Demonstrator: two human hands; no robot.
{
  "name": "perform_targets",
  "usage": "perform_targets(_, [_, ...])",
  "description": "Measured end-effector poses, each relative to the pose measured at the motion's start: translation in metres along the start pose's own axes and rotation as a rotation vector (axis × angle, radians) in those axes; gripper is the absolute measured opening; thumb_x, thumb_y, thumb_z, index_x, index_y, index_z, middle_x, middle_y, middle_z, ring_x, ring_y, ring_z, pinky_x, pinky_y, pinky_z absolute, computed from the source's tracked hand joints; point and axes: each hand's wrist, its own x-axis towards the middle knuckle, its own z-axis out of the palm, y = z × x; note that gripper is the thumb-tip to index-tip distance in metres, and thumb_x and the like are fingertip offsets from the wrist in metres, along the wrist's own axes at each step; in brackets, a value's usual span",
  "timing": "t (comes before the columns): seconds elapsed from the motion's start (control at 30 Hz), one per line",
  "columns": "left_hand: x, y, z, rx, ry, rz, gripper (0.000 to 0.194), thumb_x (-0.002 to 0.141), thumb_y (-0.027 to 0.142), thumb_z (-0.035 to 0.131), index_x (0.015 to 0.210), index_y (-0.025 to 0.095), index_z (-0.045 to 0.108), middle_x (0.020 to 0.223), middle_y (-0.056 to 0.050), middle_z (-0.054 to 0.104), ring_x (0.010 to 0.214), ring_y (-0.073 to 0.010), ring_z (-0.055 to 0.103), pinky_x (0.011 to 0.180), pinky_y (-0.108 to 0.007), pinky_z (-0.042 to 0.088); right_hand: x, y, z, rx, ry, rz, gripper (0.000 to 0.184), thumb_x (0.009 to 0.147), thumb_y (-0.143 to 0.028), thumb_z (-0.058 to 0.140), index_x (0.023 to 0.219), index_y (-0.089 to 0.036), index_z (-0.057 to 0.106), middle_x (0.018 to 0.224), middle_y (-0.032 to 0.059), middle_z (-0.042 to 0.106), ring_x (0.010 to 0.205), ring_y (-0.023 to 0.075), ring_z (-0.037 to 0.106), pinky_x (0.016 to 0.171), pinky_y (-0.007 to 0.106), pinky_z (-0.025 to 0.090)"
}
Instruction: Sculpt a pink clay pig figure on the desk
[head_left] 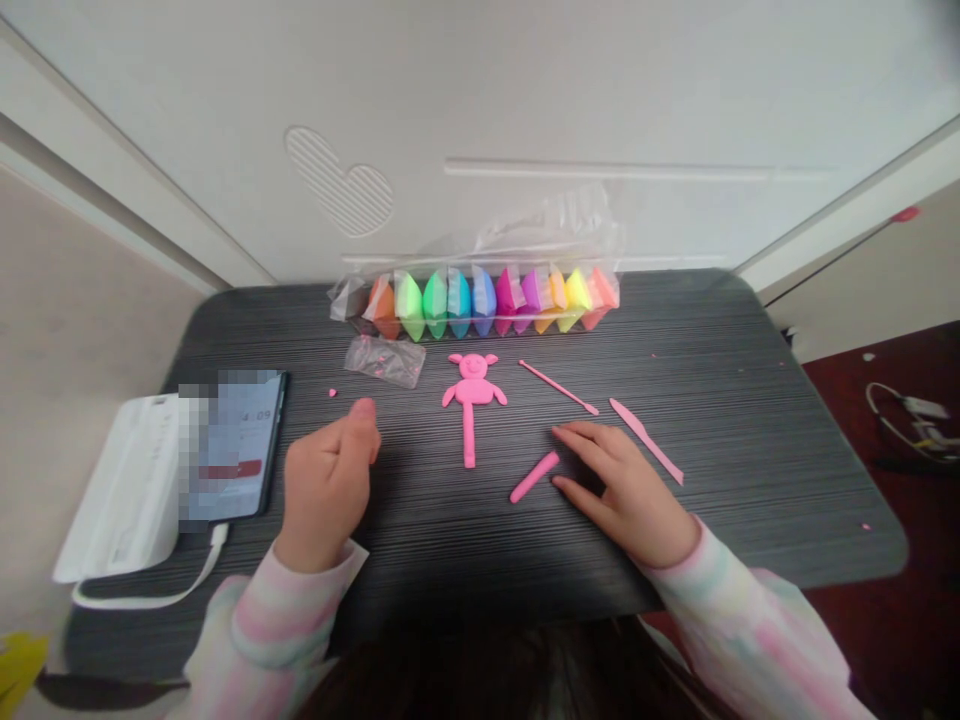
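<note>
A pink clay figure lies flat in the middle of the table, with an eared head, a rounded body, two arms and one long leg. Right of that leg is a loose pink clay roll, lying at a slant. My right hand rests beside the roll, thumb and fingers apart around its upper end, holding nothing. To the left, my left hand is closed in a fist; its inside is hidden. A thin pink modelling stick and a pink clay knife lie beyond my right hand.
Several bright clay packets stand in a row along the back of the dark table. A crumpled clear wrapper and a small pink crumb lie in front. At left, a phone adjoins a white power bank with a cable.
</note>
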Motion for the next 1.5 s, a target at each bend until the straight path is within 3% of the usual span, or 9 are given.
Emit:
perform_targets(0.1, [0.003,-0.007,0.004,0.314,-0.071,0.205,0.027,0.085,0.035,0.037,0.077,0.019,0.057,0.07,-0.002,0.059,0.068,-0.0165,0.053,0.063,-0.028,0.037,0.006,0.001,0.001,0.012,-0.02,-0.022,0.025,0.079,-0.024,0.054,0.102,-0.018,0.058,0.107,0.0121,0.057,0.099,0.024,0.053,0.083,0.046,0.045])
perform_targets(0.2, [0.007,-0.014,0.011,0.499,-0.151,0.308,0.03,0.086,0.028,0.035,0.105,0.012,0.052,0.092,-0.01,0.059,0.086,-0.0227,0.051,0.079,-0.035,0.039,0.012,0.0,-0.004,0.108,-0.039,-0.028,0.013,0.079,-0.022,0.053,0.09,-0.019,0.06,0.1,0.0096,0.061,0.095,0.0215,0.056,0.082,0.044,0.045])
perform_targets(0.43, [0.009,-0.02,0.014,0.534,-0.178,0.365,0.031,0.084,0.029,0.04,0.108,0.011,0.051,0.102,-0.012,0.055,0.098,-0.0244,0.047,0.089,-0.039,0.037,0.033,-0.011,-0.021,0.556,-0.21,0.113,0.013,0.078,-0.023,0.055,0.09,-0.019,0.055,0.093,0.0043,0.063,0.086,0.0142,0.058,0.076,0.03,0.048])
perform_targets(0.7, [0.01,-0.018,0.012,0.498,-0.092,0.401,0.025,0.083,0.028,0.044,0.101,0.014,0.054,0.099,-0.01,0.057,0.097,-0.0235,0.049,0.095,-0.043,0.03,0.071,-0.017,-0.021,0.334,-0.45,0.007,0.015,0.081,-0.019,0.048,0.092,-0.017,0.057,0.079,0.001,0.061,0.068,0.0111,0.054,0.062,0.025,0.044])
perform_targets(0.97, [0.012,-0.023,0.015,0.427,-0.016,0.346,0.02,0.082,0.026,0.044,0.097,0.016,0.054,0.098,-0.009,0.058,0.098,-0.0225,0.051,0.095,-0.042,0.031,0.071,-0.016,-0.013,0.253,-0.33,-0.023,0.027,0.082,-0.019,0.047,0.108,-0.019,0.055,0.08,0.0011,0.061,0.068,0.0116,0.054,0.063,0.025,0.043])
perform_targets(1.17, [0.013,-0.025,0.017,0.401,0.056,0.344,0.016,0.081,0.023,0.045,0.092,0.018,0.056,0.094,-0.008,0.059,0.094,-0.0218,0.053,0.092,-0.041,0.035,0.065,-0.026,-0.004,0.132,-0.223,0.117,0.019,0.083,-0.032,0.046,0.09,-0.018,0.056,0.066,-0.0013,0.057,0.059,0.0116,0.051,0.055,0.024,0.037])
perform_targets(1.3, [0.013,-0.024,0.016,0.371,0.095,0.363,0.014,0.08,0.021,0.046,0.089,0.017,0.057,0.091,-0.007,0.06,0.091,-0.0205,0.054,0.093,-0.041,0.036,0.062,-0.038,0.006,-0.141,-0.146,0.195,0.035,0.079,-0.051,0.045,0.069,-0.018,0.052,0.057,0.0003,0.056,0.054,0.0155,0.051,0.054,0.028,0.03])
perform_targets(1.4, [0.01,-0.017,0.017,0.32,0.135,0.398,0.013,0.079,0.017,0.048,0.086,0.016,0.058,0.089,-0.007,0.061,0.089,-0.0202,0.054,0.091,-0.039,0.037,0.062,-0.042,0.011,-0.211,-0.125,0.19,0.031,0.079,-0.047,0.047,0.066,-0.019,0.052,0.057,0.0011,0.058,0.054,0.0155,0.052,0.056,0.029,0.03])
perform_targets(1.5, [0.004,-0.002,0.021,0.222,0.096,0.395,0.016,0.077,0.016,0.049,0.088,0.018,0.061,0.089,-0.006,0.062,0.086,-0.019,0.056,0.085,-0.035,0.041,0.063,-0.041,0.01,-0.114,-0.097,0.173,0.02,0.079,-0.036,0.051,0.068,-0.019,0.055,0.059,0.0,0.059,0.056,0.0139,0.053,0.056,0.027,0.032])
